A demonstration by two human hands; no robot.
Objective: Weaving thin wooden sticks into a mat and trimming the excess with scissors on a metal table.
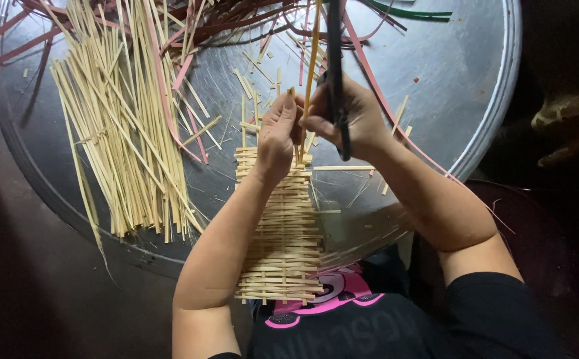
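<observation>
A woven mat of pale bamboo strips (283,233) lies from the round metal table toward my lap. My left hand (276,136) rests on the mat's far end, fingers pinching the upright strips there. My right hand (346,116) is closed around a long yellowish strip (311,66) that runs up and away, meeting the left fingers at the mat's top. A dark strap or strip (335,60) crosses in front of the right hand. My left forearm hides part of the mat's left side.
A large pile of loose pale strips (123,133) spreads over the left of the round metal table (456,80). Pink and dark red strips (183,60) lie at the far side. Short offcuts (249,80) are scattered near the hands. The table rim curves right.
</observation>
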